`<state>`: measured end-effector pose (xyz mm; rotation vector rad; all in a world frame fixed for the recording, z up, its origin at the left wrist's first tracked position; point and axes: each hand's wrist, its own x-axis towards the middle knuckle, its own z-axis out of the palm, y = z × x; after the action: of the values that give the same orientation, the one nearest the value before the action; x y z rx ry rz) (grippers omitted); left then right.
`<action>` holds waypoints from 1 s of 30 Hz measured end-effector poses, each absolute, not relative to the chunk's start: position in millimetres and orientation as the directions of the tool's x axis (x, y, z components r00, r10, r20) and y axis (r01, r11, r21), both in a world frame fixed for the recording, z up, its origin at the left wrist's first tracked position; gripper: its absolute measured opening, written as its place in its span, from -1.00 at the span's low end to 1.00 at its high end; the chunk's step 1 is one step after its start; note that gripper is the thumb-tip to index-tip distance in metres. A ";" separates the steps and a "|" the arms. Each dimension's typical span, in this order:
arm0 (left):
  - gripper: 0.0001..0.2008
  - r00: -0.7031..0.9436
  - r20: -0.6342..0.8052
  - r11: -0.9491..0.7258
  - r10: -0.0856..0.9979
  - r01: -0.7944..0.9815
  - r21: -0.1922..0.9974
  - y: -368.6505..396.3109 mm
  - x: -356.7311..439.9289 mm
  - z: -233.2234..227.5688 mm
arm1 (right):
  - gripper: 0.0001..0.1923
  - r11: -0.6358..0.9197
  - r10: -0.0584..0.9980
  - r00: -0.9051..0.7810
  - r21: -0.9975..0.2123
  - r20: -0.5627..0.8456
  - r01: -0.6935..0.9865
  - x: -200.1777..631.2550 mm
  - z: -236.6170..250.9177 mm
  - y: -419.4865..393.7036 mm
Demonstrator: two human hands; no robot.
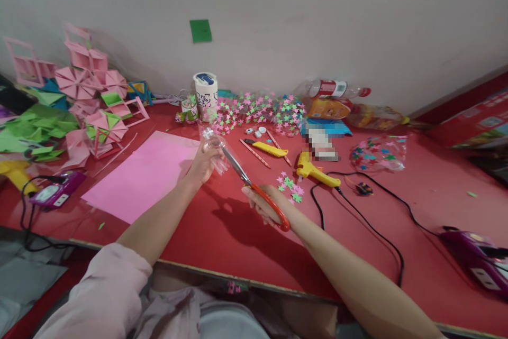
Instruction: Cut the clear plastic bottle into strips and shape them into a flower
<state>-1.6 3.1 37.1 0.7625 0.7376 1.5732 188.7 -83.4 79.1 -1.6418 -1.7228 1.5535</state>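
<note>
My left hand (206, 158) is closed around a clear plastic bottle piece (223, 163), see-through and crinkled, raised above the red table. In my right hand (264, 204) is a pair of scissors (273, 205) with orange-red handles. Its blades point up and left, their tips against or close to the clear plastic; I cannot tell whether they are cutting into it. Below and right of the plastic lie a yellow box cutter (270, 148) and two striped sticks (254, 153). Small pink and green paper stars (290, 187) are scattered right of the scissors.
Pink paper sheets (146, 175) lie left. Beyond them are folded paper pieces (81, 85). A yellow glue gun (317, 171) with a black cord, plastic bottles (377, 116), a bag of stars (379, 153) and a purple power strip (476, 259) are right. A white cylinder (206, 98) stands behind.
</note>
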 end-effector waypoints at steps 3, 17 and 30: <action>-0.60 -0.096 0.068 -0.110 0.993 -0.561 0.820 1.1 -0.6 39.2 | -0.46 -0.219 0.843 -0.349 -0.853 -0.410 0.475 190.6 78.5 -82.6; -0.60 -0.065 0.083 -0.105 0.994 -0.578 0.809 -2.7 7.1 38.5 | -0.45 -0.230 0.853 -0.310 -0.836 -0.420 0.499 188.7 75.8 -85.1; -0.54 -0.016 0.099 -0.094 0.995 -0.487 0.868 -3.0 2.7 34.8 | -0.48 -0.222 0.852 -0.332 -0.854 -0.404 0.470 191.1 77.7 -81.8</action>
<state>2.7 -3.0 34.8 0.8970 0.7697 1.4726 191.1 -81.8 77.7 -1.5648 -1.7003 1.5713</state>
